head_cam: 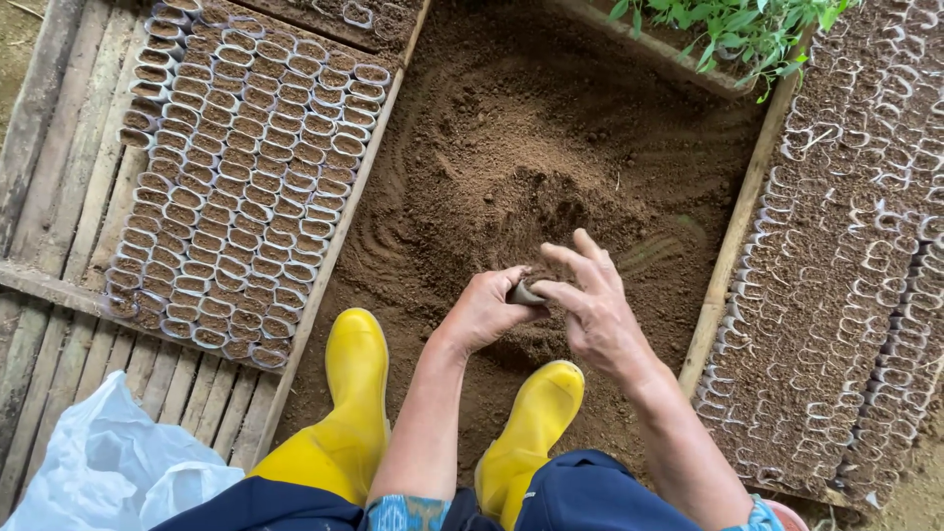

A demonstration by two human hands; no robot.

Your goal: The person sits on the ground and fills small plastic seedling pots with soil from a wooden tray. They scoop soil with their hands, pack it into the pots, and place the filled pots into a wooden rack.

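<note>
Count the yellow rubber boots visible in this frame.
2. The left boot stands on the soil beside the bamboo slats; the right boot is below the two hands, partly hidden by the forearm and knee.

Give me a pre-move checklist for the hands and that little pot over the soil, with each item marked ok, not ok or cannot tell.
1. Small pot gripped: ok, pinched between left hand and right hand.
2. Pot filled with soil: cannot tell, the fingers hide its opening.
3. Loose soil pile within reach: ok, directly ahead of both hands.
4. Filled pots standing packed in rows: ok, on the slatted rack at left.
5. Yellow boots planted in the soil, apart from the pots: ok.
6. White plastic bag out of the hands' way: ok, lower left.
</note>
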